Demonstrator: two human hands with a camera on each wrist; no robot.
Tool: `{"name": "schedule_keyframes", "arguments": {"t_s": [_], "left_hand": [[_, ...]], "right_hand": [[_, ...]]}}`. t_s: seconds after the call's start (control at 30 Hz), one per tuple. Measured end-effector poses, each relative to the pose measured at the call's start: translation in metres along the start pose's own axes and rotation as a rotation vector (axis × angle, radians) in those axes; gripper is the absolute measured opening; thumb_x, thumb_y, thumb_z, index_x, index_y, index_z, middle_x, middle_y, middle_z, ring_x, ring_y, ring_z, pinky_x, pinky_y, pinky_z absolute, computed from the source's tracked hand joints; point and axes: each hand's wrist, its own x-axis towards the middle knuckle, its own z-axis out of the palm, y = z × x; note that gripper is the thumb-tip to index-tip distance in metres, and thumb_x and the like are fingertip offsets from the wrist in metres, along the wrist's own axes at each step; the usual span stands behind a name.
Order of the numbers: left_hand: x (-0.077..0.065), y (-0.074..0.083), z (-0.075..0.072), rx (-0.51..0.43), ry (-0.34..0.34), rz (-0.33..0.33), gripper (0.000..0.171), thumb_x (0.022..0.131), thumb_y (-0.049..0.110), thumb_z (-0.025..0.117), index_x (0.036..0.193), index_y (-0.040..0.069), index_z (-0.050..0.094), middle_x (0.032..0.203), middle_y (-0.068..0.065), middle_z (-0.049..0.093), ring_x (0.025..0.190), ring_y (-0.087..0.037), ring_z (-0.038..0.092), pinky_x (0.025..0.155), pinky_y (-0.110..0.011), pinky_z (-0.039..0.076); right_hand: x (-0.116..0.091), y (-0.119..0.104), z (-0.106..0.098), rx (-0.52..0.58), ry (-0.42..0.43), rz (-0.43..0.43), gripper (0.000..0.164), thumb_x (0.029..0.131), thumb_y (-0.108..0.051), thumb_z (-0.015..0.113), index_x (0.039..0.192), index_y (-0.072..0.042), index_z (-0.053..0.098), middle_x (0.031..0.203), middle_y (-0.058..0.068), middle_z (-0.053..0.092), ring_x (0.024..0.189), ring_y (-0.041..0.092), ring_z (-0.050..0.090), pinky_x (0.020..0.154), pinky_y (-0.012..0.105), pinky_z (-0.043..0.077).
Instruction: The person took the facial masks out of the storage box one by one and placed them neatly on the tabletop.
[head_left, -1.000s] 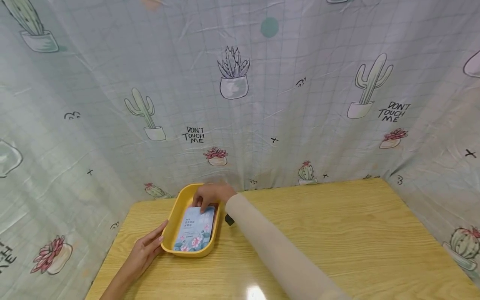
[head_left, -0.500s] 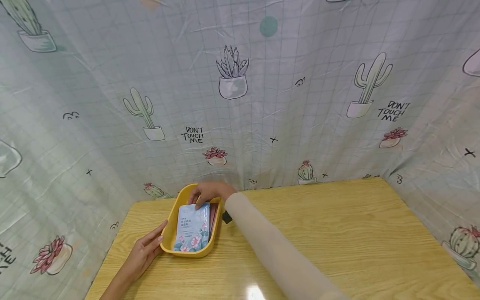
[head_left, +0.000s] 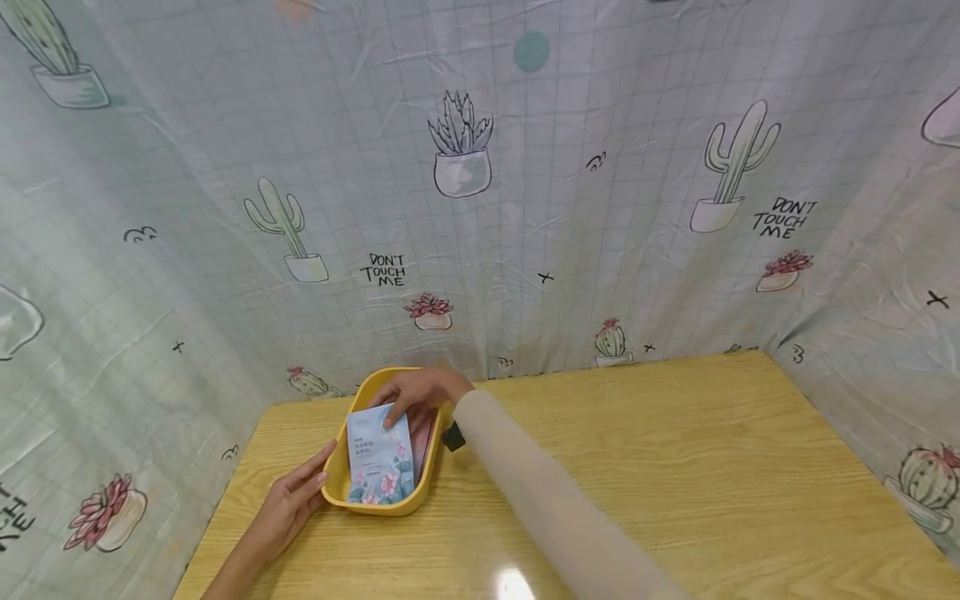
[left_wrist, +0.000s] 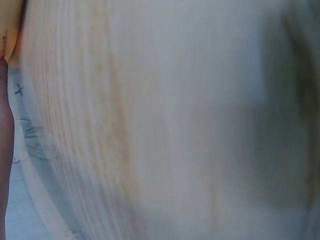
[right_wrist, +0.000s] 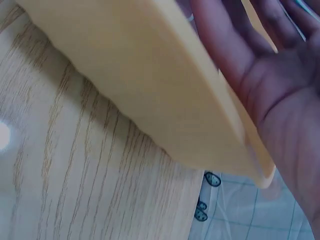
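A yellow plastic basket (head_left: 381,507) sits on the table's left side. Inside it, a light blue sheet mask packet (head_left: 380,458) printed with pink flowers leans toward the left wall. My right hand (head_left: 414,395) reaches in from the back right and pinches the packet's top edge, thumb on the front and the other fingers behind. To its right, a reddish-pink packet (head_left: 422,446) shows partly. My left hand (head_left: 288,493) rests its outstretched fingers against the basket's left outer side. The right wrist view has the basket's outer wall (right_wrist: 150,85) beside my palm (right_wrist: 290,100).
The wood-grain table (head_left: 637,467) stretches far to the right of the basket. A cactus-print curtain (head_left: 517,250) hangs close behind it and on both sides. A small black device (head_left: 453,437) shows at my right wrist.
My right hand has shifted the blue packet left and tilted it inside the basket, uncovering more of the reddish-pink packet. The left hand and the basket have stayed in place.
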Motion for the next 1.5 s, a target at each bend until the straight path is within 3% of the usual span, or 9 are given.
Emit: {"name": "schedule_keyframes", "arguments": {"t_s": [0.13, 0.23, 0.4, 0.53, 0.73, 1.0, 1.27, 1.43, 1.5], "left_hand": [[-0.001, 0.002, -0.001, 0.006, 0.004, -0.002, 0.056, 0.113, 0.008, 0.034, 0.162, 0.0, 0.007, 0.163, 0.015, 0.025, 0.139, 0.004, 0.04, 0.109, -0.023, 0.044], [-0.001, 0.003, -0.001, 0.014, 0.001, 0.005, 0.056, 0.113, 0.008, 0.033, 0.162, 0.0, 0.007, 0.163, 0.015, 0.024, 0.139, 0.004, 0.04, 0.109, -0.023, 0.045], [0.0, 0.002, 0.001, 0.026, 0.003, 0.025, 0.055, 0.113, 0.007, 0.034, 0.161, -0.002, 0.01, 0.159, 0.02, 0.032, 0.139, 0.001, 0.042, 0.107, -0.025, 0.047], [0.0, 0.001, 0.005, 0.025, 0.008, 0.03, 0.055, 0.112, 0.006, 0.035, 0.16, -0.004, 0.009, 0.155, 0.023, 0.036, 0.139, 0.001, 0.04, 0.108, -0.026, 0.046], [0.0, 0.0, 0.008, 0.026, 0.026, 0.03, 0.055, 0.112, 0.006, 0.035, 0.16, -0.004, 0.009, 0.154, 0.023, 0.036, 0.138, 0.003, 0.04, 0.107, -0.025, 0.047], [-0.001, 0.001, 0.009, 0.048, 0.064, 0.0, 0.057, 0.112, 0.008, 0.037, 0.16, -0.004, 0.009, 0.151, 0.024, 0.039, 0.135, 0.001, 0.046, 0.104, -0.027, 0.05], [-0.003, 0.004, 0.014, 0.076, 0.082, -0.024, 0.058, 0.112, 0.01, 0.04, 0.161, -0.002, 0.012, 0.165, -0.004, 0.017, 0.135, 0.0, 0.045, 0.105, -0.027, 0.048], [-0.005, 0.004, 0.017, 0.07, 0.08, -0.006, 0.058, 0.111, 0.009, 0.04, 0.161, -0.001, 0.012, 0.157, 0.013, 0.036, 0.133, -0.003, 0.049, 0.103, -0.028, 0.05], [-0.007, 0.003, 0.019, 0.069, 0.078, -0.006, 0.058, 0.112, 0.009, 0.04, 0.161, -0.001, 0.012, 0.153, 0.019, 0.04, 0.132, -0.002, 0.05, 0.103, -0.028, 0.051]], "right_hand": [[-0.002, 0.0, -0.003, 0.124, -0.041, 0.067, 0.052, 0.095, 0.008, 0.065, 0.143, -0.011, 0.06, 0.115, 0.009, 0.071, 0.095, 0.022, 0.071, 0.081, 0.039, 0.063], [-0.004, 0.001, -0.004, 0.125, -0.03, 0.054, 0.041, 0.096, 0.008, 0.064, 0.136, -0.004, 0.062, 0.11, 0.01, 0.071, 0.093, 0.022, 0.071, 0.084, 0.039, 0.063], [-0.007, 0.003, -0.004, 0.057, 0.115, -0.027, 0.005, 0.098, 0.0, 0.066, 0.1, 0.003, 0.069, 0.091, 0.007, 0.072, 0.079, 0.015, 0.067, 0.073, 0.026, 0.061], [-0.006, 0.006, -0.004, 0.085, 0.249, -0.068, 0.015, 0.1, -0.009, 0.067, 0.087, -0.002, 0.068, 0.084, 0.003, 0.069, 0.074, 0.013, 0.064, 0.069, 0.025, 0.058], [-0.01, 0.006, -0.003, 0.117, 0.36, -0.094, 0.018, 0.101, -0.016, 0.067, 0.088, -0.003, 0.068, 0.085, 0.003, 0.068, 0.074, 0.015, 0.065, 0.072, 0.033, 0.063], [-0.015, 0.009, -0.001, 0.14, 0.448, -0.185, 0.023, 0.1, -0.015, 0.067, 0.08, -0.005, 0.067, 0.082, 0.002, 0.07, 0.071, 0.012, 0.066, 0.069, 0.03, 0.061], [-0.038, 0.007, -0.002, 0.104, 0.521, -0.269, 0.035, 0.101, -0.018, 0.066, 0.069, -0.007, 0.056, 0.072, 0.0, 0.063, 0.065, 0.011, 0.06, 0.064, 0.027, 0.055], [-0.061, 0.004, -0.011, 0.095, 0.57, -0.301, 0.027, 0.102, -0.019, 0.066, 0.083, 0.0, 0.069, 0.076, 0.001, 0.067, 0.065, 0.012, 0.058, 0.061, 0.025, 0.049], [-0.07, 0.005, -0.014, 0.121, 0.58, -0.3, 0.024, 0.102, -0.018, 0.065, 0.092, 0.003, 0.072, 0.081, 0.003, 0.071, 0.068, 0.013, 0.064, 0.065, 0.026, 0.055]]}}
